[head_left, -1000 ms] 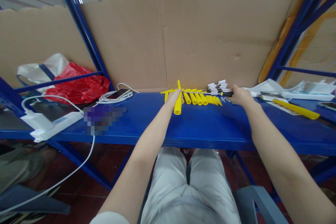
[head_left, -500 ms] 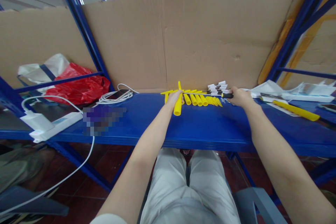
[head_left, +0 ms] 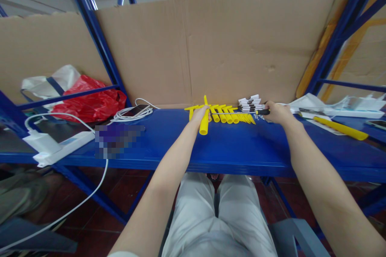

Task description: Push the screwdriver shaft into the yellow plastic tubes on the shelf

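Note:
My left hand (head_left: pixel 201 115) is closed around a yellow plastic tube with a crosspiece (head_left: pixel 204 126), its open round end facing me. My right hand (head_left: pixel 276 112) grips the dark handle of a long screwdriver (head_left: pixel 262 112). The thin shaft points left toward the yellow tube; whether its tip touches the tube I cannot tell. Behind and beside the shaft, several similar yellow tubes (head_left: pixel 223 118) lie in a row. Several small yellow pieces (head_left: pixel 245 118) lie to their right, and a stack of white and dark pieces (head_left: pixel 250 103) stands behind those.
A blue shelf top (head_left: pixel 235 148) carries everything, with a cardboard panel (head_left: pixel 241 48) behind. On the left are a red plastic bag (head_left: pixel 90 98), a coiled white cable (head_left: pixel 129 116) and a power strip (head_left: pixel 64 146). At right lies a longer yellow-handled item (head_left: pixel 340 127).
The view has shifted slightly. The screwdriver's handle sits a little farther right, and its shaft a little lower in the picture. Both hands keep their hold.

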A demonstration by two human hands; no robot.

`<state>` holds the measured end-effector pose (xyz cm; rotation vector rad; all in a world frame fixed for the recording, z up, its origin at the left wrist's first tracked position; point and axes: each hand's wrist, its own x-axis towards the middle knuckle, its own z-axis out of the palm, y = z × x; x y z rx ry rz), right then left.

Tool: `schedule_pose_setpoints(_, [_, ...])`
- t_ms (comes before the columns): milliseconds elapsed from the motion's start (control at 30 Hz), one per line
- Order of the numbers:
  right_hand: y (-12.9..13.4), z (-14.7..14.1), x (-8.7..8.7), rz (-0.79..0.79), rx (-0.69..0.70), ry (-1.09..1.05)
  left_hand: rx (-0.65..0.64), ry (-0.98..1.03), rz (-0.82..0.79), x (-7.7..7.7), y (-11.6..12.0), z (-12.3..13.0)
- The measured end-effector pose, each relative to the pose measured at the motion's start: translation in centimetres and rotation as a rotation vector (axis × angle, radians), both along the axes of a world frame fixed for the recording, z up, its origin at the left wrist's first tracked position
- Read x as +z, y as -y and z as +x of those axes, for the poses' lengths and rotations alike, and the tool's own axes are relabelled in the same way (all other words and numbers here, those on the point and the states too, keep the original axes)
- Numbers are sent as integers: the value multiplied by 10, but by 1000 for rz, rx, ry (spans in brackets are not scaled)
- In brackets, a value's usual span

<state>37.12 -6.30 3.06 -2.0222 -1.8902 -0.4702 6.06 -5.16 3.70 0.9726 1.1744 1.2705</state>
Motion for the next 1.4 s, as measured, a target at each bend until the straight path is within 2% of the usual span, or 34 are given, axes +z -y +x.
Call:
schedule_pose_setpoints(133, [-3, -2, -1, -3, 38, 1, -8, 5, -3, -1, 0, 1])
schedule_pose_setpoints(233, [-8, -5, -4, -19, 134, 15, -30, 0, 4, -2, -1, 1])
schedule_pose_setpoints(433, [-12, -23, -9, -225, 371, -67, -76, -53, 24, -1, 2, 1])
schedule_pose_setpoints(567, [-7, -38, -8, -337, 469, -137, -108, -87, 4, 2, 9, 4])
schedule_pose_setpoints(767, [-8, -50, -14, -406, 596, -188, -152, -163, 10, -2, 18, 17])
schedule_pose_setpoints(867, [-10, -58, -19, -331, 643, -258, -189, -186, 44, -6, 18, 23])
schedule_pose_setpoints(1000, [-15, -75, -26, -63, 658, -345, -255, -207, 52, -9, 20, 31])
schedule_pose_setpoints(1100, [-19, -86, -32, 77, 692, -348, -312, -234, 61, -9, 24, 35])
schedule_pose_setpoints(1200, [-22, -91, -36, 144, 716, -322, -357, -273, 66, -8, 28, 39])
schedule_pose_setpoints(1400, [-22, -89, -37, 177, 678, -290, -405, -277, 82, -8, 33, 42])
